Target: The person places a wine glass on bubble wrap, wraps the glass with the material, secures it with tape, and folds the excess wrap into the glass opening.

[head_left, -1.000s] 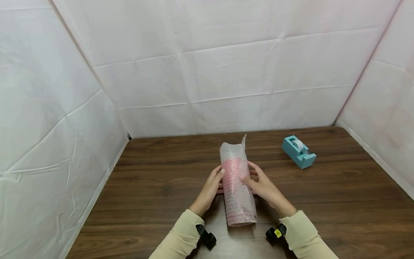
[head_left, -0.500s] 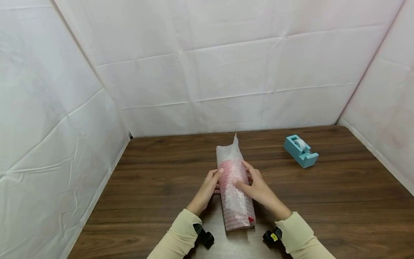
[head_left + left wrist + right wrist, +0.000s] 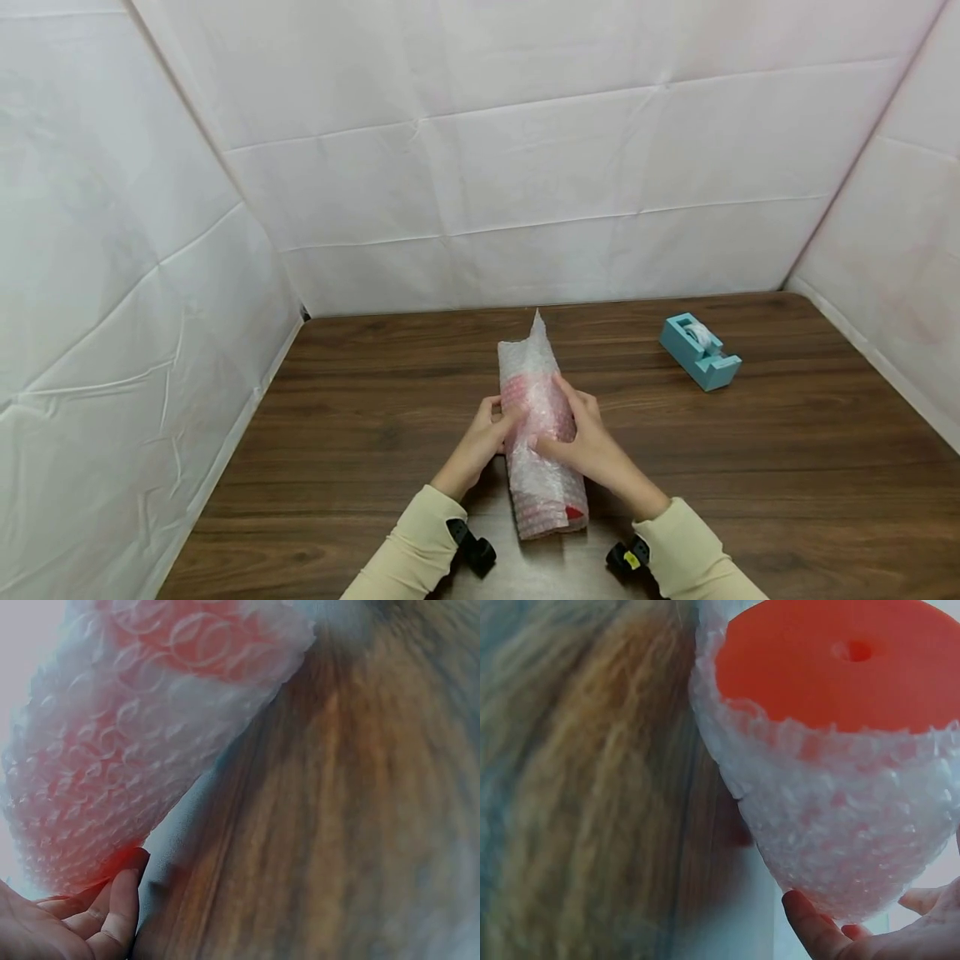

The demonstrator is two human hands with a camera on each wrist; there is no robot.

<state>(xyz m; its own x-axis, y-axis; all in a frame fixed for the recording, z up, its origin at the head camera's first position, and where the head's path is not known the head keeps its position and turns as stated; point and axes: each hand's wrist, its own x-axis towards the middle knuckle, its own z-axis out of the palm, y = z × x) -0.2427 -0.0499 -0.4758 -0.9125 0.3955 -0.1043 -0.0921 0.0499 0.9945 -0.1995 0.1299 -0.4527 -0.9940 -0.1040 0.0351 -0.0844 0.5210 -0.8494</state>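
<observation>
A red cylinder-shaped object (image 3: 802, 675), with a small hole in its flat end, lies wrapped in clear bubble wrap (image 3: 543, 500) at the middle of the table. The wrap's loose far end sticks up in a point. My left hand (image 3: 476, 446) holds the bundle's left side, thumb on top and fingers low along the side. From the right, my right hand (image 3: 588, 446) grips it, with its thumb across the top and its fingers over the far right side. In the left wrist view, the left fingers (image 3: 116, 915) reach under the wrap's edge.
A blue tape dispenser (image 3: 700, 354) with a roll of clear tape stands at the back right of the brown wooden table (image 3: 360, 417). White cloth walls (image 3: 525, 167) close in the back and both sides.
The bundle has shifted slightly left and turned between my hands, its far point swinging left. A red patch now shows at its near end. My right thumb has moved further left with it.
</observation>
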